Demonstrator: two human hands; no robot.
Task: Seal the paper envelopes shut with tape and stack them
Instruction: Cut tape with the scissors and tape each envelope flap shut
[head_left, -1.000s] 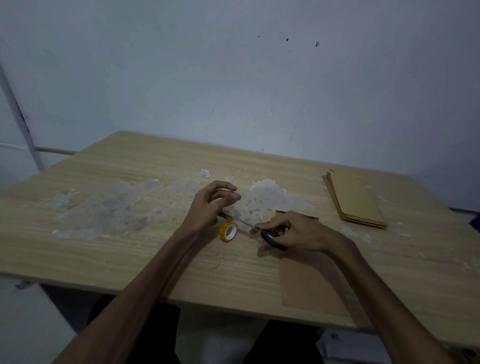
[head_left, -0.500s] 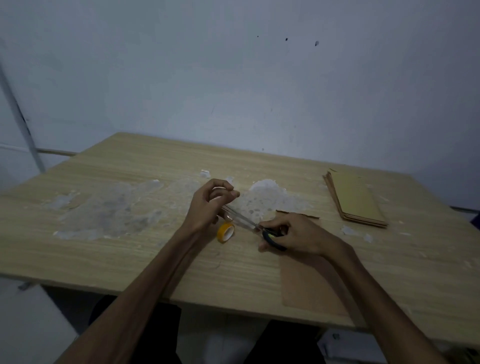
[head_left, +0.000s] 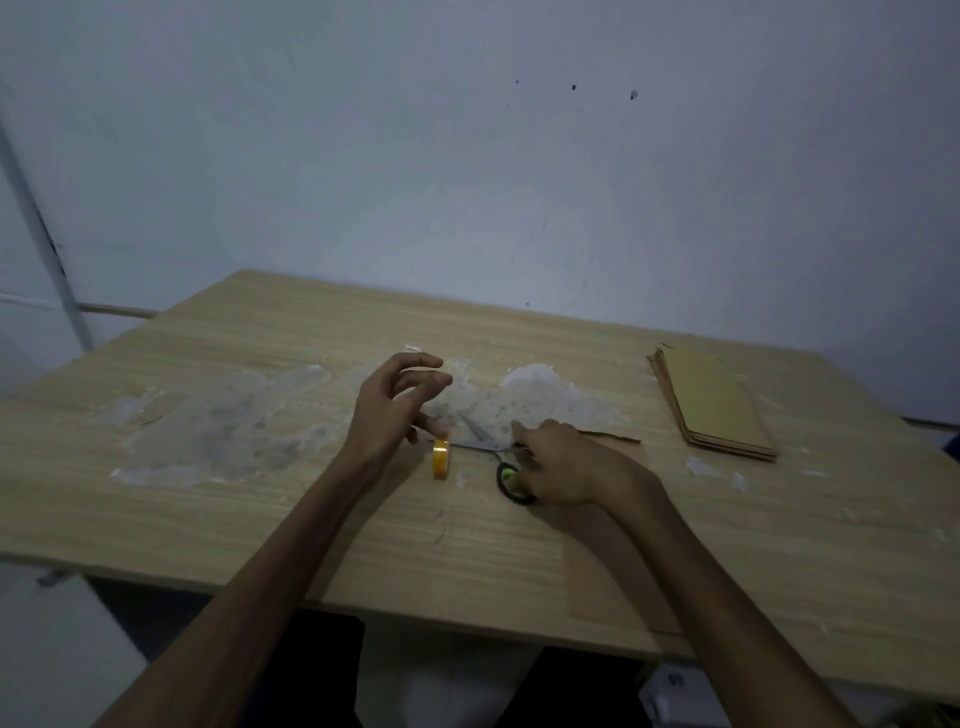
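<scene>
Although a stack of brown envelopes already lies at the far right of the counter, I cannot tell from this view whether those are sealed ones or ones waiting their turn. One more envelope lies flat near the front edge, mostly under the right forearm, with its far end beyond the right hand; no tape shows on the part in view, so I judge it to be the one in hand and not yet sealed. That puts the work somewhere in its middle: a piece of tape is being cut, and pressing it over the flap and moving the envelope to the stack are left.

The right hand's fingers are curled round the black handle of the scissors, whose blades lie low over the counter and point left toward the roll. The yellow roll stands on edge just beside the blade tips. The left hand is just above and behind the roll, thumb down near its top, the other fingers loosely curled and spread. It may be pinching a clear strip pulled from the roll, but the strip is too faint to make out, so I cannot tell whether that hand holds anything.

No box, tray or other container is in view. Pale, patchy residue and small white scraps mark the middle of the counter.
</scene>
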